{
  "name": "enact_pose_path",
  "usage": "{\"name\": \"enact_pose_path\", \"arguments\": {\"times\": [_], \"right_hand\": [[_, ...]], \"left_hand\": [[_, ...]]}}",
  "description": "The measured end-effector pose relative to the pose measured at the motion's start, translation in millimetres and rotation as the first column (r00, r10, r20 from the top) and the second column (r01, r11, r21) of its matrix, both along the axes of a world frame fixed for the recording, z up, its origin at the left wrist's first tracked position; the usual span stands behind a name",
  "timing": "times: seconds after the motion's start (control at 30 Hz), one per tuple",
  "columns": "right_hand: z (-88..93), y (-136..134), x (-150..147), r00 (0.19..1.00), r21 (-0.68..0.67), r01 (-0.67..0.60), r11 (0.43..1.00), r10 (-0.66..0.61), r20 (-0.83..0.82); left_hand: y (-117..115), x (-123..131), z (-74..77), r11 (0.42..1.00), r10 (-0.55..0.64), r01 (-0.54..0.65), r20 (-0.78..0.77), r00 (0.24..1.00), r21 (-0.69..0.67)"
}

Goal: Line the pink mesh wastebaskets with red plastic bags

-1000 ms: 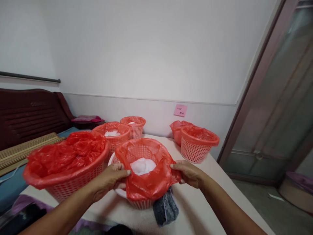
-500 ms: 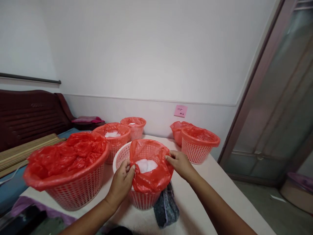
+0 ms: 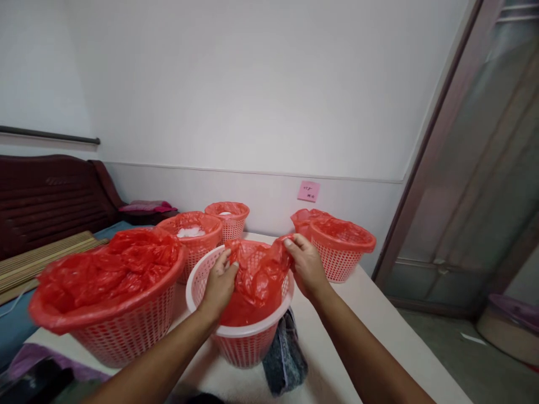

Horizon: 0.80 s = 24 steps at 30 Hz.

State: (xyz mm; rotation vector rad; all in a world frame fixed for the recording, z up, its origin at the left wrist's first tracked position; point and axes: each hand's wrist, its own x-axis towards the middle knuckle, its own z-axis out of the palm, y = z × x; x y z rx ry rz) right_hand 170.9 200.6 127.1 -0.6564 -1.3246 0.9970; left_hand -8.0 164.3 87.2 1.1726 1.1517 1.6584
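Note:
A red plastic bag (image 3: 256, 280) hangs inside a white-rimmed basket (image 3: 246, 331) at the front middle of the table. My left hand (image 3: 221, 280) pinches the bag's left edge over the basket. On the right side my right hand (image 3: 307, 264) grips the bag's gathered top edge, raised a little above the rim. The white contents of the bag are hidden by its folds. A dark grey cloth (image 3: 285, 356) lies against the basket's lower right side.
A large red-lined basket (image 3: 122, 320) stands at the left. Two smaller lined baskets (image 3: 196, 241) (image 3: 231, 227) sit behind, another (image 3: 339, 261) at the back right beside a red bag (image 3: 305, 221). A pink note (image 3: 309, 191) is on the wall above the table (image 3: 362, 320).
The bag's edge has come off the basket's front rim and been lifted inward by both hands, baring the white rim. The white contents no longer show. The view has shifted slightly.

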Motion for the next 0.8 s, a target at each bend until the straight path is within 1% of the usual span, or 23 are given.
{"name": "enact_pose_path", "arguments": {"times": [0.03,0.1,0.17,0.2,0.23,0.3,0.37,0.43,0.5,0.57,0.6,0.63,0.7,0.77,0.8], "right_hand": [[0.5,-2,-2,0.995,0.057,0.001,0.998,-0.007,0.101],[0.6,-6,-9,0.959,0.180,-0.015,0.983,-0.037,0.282],[0.0,-11,-15,0.912,0.286,-0.037,0.957,-0.085,0.402],[-0.4,-14,-18,0.887,0.332,-0.050,0.942,-0.110,0.448],[-0.7,-17,-21,0.862,0.372,-0.073,0.925,-0.129,0.491],[-1.5,-24,-25,0.819,0.422,-0.148,0.894,-0.129,0.560],[-3.1,-31,-28,0.791,0.430,-0.237,0.871,-0.084,0.606],[-6.5,-36,-28,0.788,0.408,-0.285,0.867,-0.031,0.615],[-12.4,-39,-26,0.809,0.389,-0.261,0.883,-0.019,0.587],[-21.7,-36,-21,0.828,0.382,-0.201,0.902,-0.051,0.558],[-27.5,-34,-18,0.822,0.373,-0.183,0.910,-0.066,0.565],[-33.9,-30,-16,0.804,0.360,-0.176,0.916,-0.078,0.589],[-47.2,-21,-13,0.741,0.324,-0.162,0.932,-0.102,0.664],[-57.9,-12,-13,0.699,0.303,-0.125,0.945,-0.132,0.703],[-61.1,-7,-13,0.709,0.306,-0.106,0.946,-0.144,0.691]], "left_hand": [[-1,5,0.3,0.999,-0.033,0.033,0.016,0.999,-0.003],[-5,14,1.7,0.990,-0.143,0.143,0.027,0.989,0.000],[-8,20,3.0,0.965,-0.259,0.259,0.001,0.966,0.032],[-9,22,2.9,0.957,-0.283,0.285,-0.036,0.958,0.055],[-9,23,2.1,0.956,-0.278,0.284,-0.079,0.957,0.080],[-6,24,-1.0,0.964,-0.217,0.235,-0.144,0.965,0.122],[-1,23,-5.0,0.973,-0.162,0.184,-0.154,0.975,0.142],[3,22,-8.1,0.976,-0.154,0.170,-0.121,0.981,0.135],[4,21,-9.8,0.982,-0.149,0.157,-0.079,0.986,0.109],[5,20,-10.4,0.989,-0.124,0.125,-0.017,0.992,0.082],[5,20,-10.4,0.993,-0.100,0.099,0.018,0.995,0.068],[6,20,-10.2,0.996,-0.078,0.075,0.048,0.996,0.055],[6,23,-8.3,0.998,-0.051,0.049,0.081,0.995,0.031],[3,28,-3.4,0.997,-0.077,0.076,0.059,0.995,0.018],[0,30,0.5,0.993,-0.114,0.113,0.023,0.993,0.021]]}}
